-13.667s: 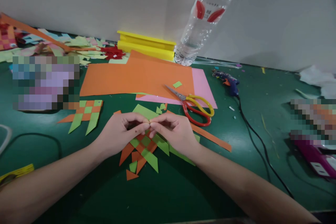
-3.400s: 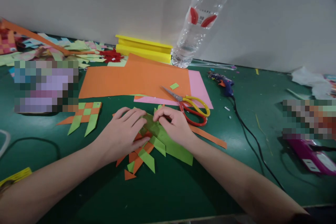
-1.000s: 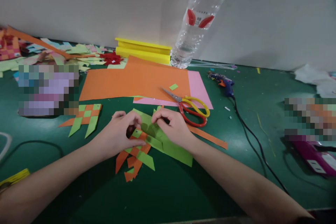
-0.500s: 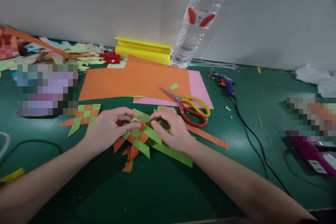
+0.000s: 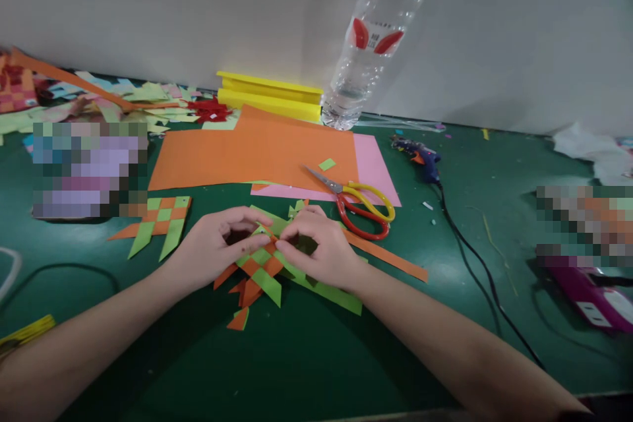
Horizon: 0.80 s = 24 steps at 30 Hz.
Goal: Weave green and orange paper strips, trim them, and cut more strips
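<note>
A woven paper fish (image 5: 260, 260) in orange and green is pinched between the thumb and fingers of my left hand (image 5: 220, 245). My right hand (image 5: 319, 245) closes thumb and forefinger on the fish's right edge, near a green strip; the fingertips partly hide what they grip. Under my right hand lies a long green paper strip (image 5: 341, 293). Orange and green offcuts (image 5: 239, 319) rest just below the fish. Another woven paper fish (image 5: 165, 216) lies flat, left of my left hand. Scissors (image 5: 366, 214) with red and yellow handles lie beyond my right hand.
Orange paper (image 5: 208, 157) and pink paper (image 5: 376, 161) lie behind the hands. A tilted plastic bottle (image 5: 363, 69) stands near the wall beside a yellow folded piece (image 5: 270, 103). A glue gun (image 5: 420, 157) trails its cord rightward. Paper scraps (image 5: 103, 95) pile at the back left.
My right hand has moved slightly left, its thumb and forefinger coming together at the fish's edge. The fish's green strip on the right is now mostly covered by that hand.
</note>
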### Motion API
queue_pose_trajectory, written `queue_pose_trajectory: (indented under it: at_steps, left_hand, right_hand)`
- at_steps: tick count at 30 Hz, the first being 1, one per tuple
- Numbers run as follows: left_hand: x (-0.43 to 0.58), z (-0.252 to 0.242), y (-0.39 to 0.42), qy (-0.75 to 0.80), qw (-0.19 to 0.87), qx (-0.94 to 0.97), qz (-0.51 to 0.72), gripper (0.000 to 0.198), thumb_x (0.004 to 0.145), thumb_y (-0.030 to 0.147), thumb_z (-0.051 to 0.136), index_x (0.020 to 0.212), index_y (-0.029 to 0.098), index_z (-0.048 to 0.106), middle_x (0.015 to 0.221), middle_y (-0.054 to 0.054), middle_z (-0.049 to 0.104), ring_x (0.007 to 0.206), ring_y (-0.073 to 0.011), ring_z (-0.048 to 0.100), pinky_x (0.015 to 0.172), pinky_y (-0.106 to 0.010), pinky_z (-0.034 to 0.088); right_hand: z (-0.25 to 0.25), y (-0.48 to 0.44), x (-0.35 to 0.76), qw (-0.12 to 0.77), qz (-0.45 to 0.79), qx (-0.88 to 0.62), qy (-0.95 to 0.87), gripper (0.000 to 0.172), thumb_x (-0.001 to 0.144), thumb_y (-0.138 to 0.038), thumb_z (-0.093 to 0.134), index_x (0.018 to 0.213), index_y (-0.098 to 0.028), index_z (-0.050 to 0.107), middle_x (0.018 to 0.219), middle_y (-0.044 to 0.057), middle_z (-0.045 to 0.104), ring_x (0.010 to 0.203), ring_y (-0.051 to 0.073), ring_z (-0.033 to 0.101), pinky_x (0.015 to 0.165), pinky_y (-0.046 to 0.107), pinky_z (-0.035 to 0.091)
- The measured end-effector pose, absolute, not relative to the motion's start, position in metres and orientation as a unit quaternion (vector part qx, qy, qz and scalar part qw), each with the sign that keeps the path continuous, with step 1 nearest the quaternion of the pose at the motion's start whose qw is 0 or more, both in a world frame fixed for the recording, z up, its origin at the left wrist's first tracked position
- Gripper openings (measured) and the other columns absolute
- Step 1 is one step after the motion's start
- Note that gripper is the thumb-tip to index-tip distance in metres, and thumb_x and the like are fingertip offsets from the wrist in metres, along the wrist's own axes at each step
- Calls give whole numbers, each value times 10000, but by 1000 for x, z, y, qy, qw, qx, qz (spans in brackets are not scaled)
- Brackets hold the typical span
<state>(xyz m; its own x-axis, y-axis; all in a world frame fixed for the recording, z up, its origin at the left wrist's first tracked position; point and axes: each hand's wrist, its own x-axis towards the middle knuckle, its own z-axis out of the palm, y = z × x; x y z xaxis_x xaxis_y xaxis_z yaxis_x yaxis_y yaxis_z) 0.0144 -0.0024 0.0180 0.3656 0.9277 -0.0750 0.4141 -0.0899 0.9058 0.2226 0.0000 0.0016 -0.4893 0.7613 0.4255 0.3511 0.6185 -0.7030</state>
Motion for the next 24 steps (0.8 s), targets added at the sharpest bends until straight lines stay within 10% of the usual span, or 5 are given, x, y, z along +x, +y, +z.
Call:
queue_pose_trajectory:
  at_steps: [15,24]
  left_hand:
    - [16,16,-2,488,446,706,252,396,822,461,646,1148,236,626,809,-14,759,664,-175,673,611,-273,538]
    - [16,16,-1,499,484,670,261,243,794,456,665,834,219,693,770,-26,770,693,-196,705,590,-264,533]
  right_hand:
    - [1,0,222,390,295,-342,-803,167,837,-199,597,674,-211,565,602,-49,612,548,98,507,800,356,414]
    - [4,-3,223,403,308,-397,-764,122,791,-283,686,717,-213,619,645,-13,669,635,140,583,733,345,460]
